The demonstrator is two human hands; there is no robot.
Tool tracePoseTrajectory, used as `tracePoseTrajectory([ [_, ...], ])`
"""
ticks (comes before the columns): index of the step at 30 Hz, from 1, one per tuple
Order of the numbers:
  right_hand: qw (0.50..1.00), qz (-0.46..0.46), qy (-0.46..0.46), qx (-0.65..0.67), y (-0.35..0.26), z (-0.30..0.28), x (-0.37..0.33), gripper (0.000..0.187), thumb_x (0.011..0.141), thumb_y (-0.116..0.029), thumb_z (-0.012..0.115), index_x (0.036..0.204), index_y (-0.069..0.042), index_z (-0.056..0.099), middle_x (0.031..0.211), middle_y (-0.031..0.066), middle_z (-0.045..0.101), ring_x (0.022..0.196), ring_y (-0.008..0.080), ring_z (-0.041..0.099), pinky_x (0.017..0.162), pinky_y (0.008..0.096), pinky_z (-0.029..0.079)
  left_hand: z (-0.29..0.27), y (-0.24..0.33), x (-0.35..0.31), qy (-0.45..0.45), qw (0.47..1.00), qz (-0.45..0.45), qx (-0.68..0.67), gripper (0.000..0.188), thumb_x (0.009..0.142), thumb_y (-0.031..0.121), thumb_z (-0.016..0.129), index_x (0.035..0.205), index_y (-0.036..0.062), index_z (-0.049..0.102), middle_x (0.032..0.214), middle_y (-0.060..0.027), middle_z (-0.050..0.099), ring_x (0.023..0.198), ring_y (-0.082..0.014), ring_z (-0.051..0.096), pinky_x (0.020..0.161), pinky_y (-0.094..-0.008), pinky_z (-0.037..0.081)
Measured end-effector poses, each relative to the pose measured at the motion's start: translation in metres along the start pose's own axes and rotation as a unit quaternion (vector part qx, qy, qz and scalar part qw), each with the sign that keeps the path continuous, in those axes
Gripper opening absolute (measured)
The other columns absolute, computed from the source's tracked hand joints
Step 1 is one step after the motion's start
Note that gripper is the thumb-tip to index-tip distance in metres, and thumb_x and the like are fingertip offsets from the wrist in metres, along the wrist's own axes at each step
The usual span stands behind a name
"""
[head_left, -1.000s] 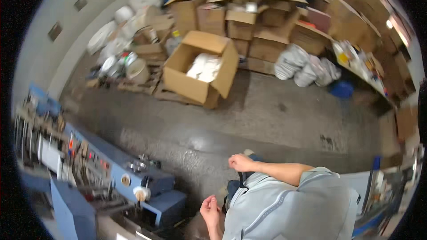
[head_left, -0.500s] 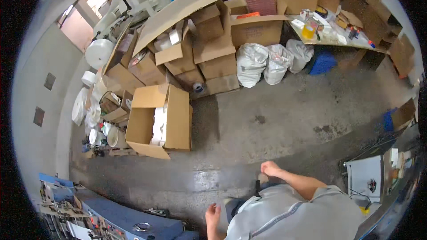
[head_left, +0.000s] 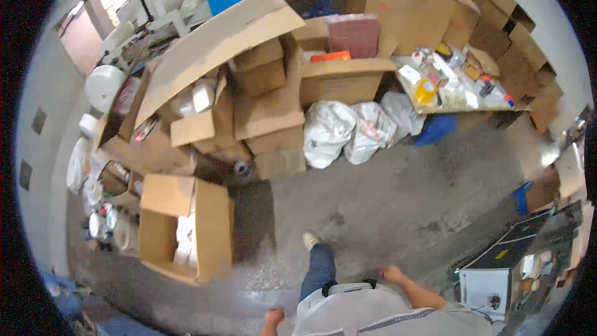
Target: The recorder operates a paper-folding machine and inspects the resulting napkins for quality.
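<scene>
My left hand hangs low by my side near the bottom edge, its fingers curled in, with nothing visible in them. My right hand is held in front of my waist, loosely curled and likewise showing nothing held. Neither hand touches any object. One leg in dark blue trousers is stretched forward, its light shoe on the concrete floor. The closest large thing, ahead and left of my hands, is an open cardboard box with white pieces inside.
White sacks stand against stacked cartons. A table at the far right bears yellow tape rolls and small items. White rolls line the left wall. A dark-topped machine is close on my right.
My view has moved forward, so the open box, sacks and table appear nearer and lower. One leg has come forward into view. Both hands remain curled and sit lower in the picture.
</scene>
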State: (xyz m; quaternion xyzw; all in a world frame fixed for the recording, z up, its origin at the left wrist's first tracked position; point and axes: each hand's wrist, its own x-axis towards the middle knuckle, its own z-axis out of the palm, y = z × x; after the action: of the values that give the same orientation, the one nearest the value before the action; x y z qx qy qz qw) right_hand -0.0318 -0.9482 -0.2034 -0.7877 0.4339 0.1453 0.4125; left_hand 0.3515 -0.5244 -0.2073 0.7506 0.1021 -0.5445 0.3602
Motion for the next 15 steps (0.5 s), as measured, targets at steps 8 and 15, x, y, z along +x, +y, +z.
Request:
tracePoseTrajectory([
  [8, 0.959, 0.174, 0.086, 0.205, -0.008, -0.176, 0.093, 0.028, 0.087, -0.022, 0.052, 0.082, -0.001, 0.070, 0.070, 0.0124, 0.067, 0.062, 0.0210, 0.065, 0.057, 0.0354, 0.052, 0.049, 0.345, 0.106, -0.081, 0.975, 0.192, -0.076, 0.014, 0.088, 0.017, 0.064, 0.082, 0.0051, 0.061, 0.064, -0.0003, 0.057, 0.053, -0.0108, 0.053, 0.046, -0.0253, 0.042],
  [15, 0.918, -0.075, 0.175, 0.347, -0.275, -0.431, 0.332, 0.018, 0.092, -0.018, 0.057, 0.094, -0.003, 0.067, 0.070, 0.0007, 0.061, 0.059, 0.0090, 0.054, 0.054, 0.0256, 0.044, 0.049, 0.510, 0.107, 0.013, 0.975, 0.209, -0.073, 0.026, 0.090, 0.026, 0.066, 0.099, 0.0006, 0.065, 0.079, -0.0052, 0.066, 0.062, -0.0098, 0.059, 0.050, -0.0229, 0.045],
])
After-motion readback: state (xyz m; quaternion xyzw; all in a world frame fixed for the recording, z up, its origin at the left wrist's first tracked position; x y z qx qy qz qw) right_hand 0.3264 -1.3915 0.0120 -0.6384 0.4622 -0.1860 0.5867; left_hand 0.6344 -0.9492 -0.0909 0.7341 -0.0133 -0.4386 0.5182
